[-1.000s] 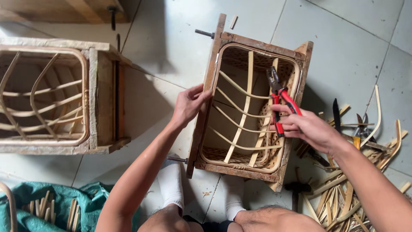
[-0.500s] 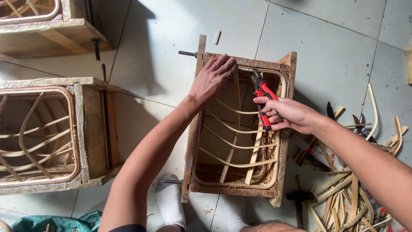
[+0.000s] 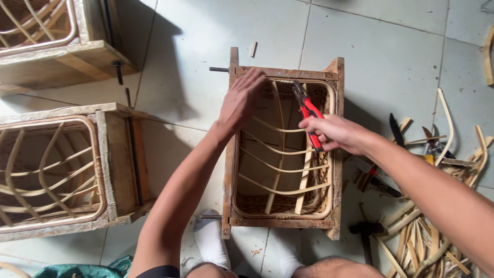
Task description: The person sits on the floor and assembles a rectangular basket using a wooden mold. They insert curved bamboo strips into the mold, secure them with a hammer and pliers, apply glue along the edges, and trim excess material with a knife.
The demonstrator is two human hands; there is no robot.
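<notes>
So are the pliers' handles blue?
No, the pliers in the right hand have red handles, held over the wooden frame.

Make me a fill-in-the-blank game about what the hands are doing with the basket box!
1. The right hand holds pliers with ____ handles.
2. The left hand rests on the far ____ corner of the wooden frame.
3. The person's feet wear ____ socks.
4. A hammer lies on the floor to the ____ of the frame.

Missing words: red; left; white; right

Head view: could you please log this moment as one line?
left hand: on wooden frame top edge | right hand: holding red pliers over basket ribs
</notes>
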